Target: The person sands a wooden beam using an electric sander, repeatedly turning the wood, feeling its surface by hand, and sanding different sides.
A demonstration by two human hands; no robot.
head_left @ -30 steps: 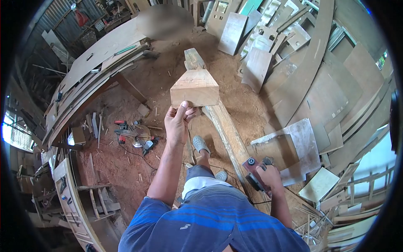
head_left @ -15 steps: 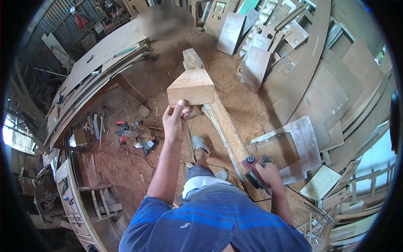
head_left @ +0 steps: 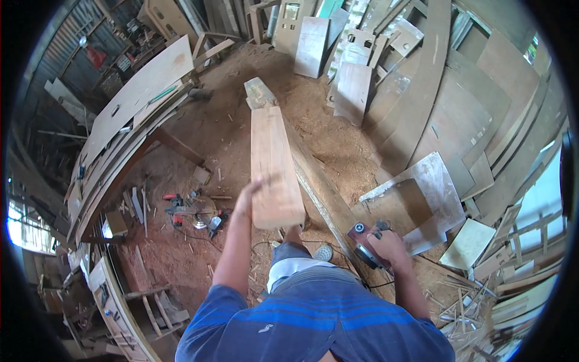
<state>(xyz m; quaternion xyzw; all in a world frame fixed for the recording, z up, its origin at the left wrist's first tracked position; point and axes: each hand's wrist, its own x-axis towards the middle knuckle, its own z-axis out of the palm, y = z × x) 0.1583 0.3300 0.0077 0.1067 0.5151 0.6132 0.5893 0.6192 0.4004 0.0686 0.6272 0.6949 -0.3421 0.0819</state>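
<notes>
Left of the long, rough-edged timber beam (head_left: 330, 202), overlapping it in view: pale rectangular wooden block (head_left: 274, 166), long face up. Left hand (head_left: 247, 198) has it by the side facing away from the beam, fingers laid over the face. Right hand (head_left: 386, 245) is clenched round the handle of the maroon handheld power tool with a round front knob (head_left: 365, 242), at the near part of the beam.

Clearances: block's far end is close to the weathered wood chunk (head_left: 259, 94) by the beam's far end; near end sits just ahead of the person's lap. Open dirt floor left of the beam, out to the red-and-black power saw (head_left: 196, 214). Right of the beam, near the tool: whitish cut-out sheet (head_left: 443, 181). Black cable (head_left: 377, 285) crosses the beam behind the tool.

Visibility: left hand and block's near end are motion-blurred, thumb can't be made out. Tool's underside hidden, can't tell if it touches the beam. Block covers one foot; grey clog (head_left: 324, 252) visible on the other. Dark lens rim crops the outer edges.
</notes>
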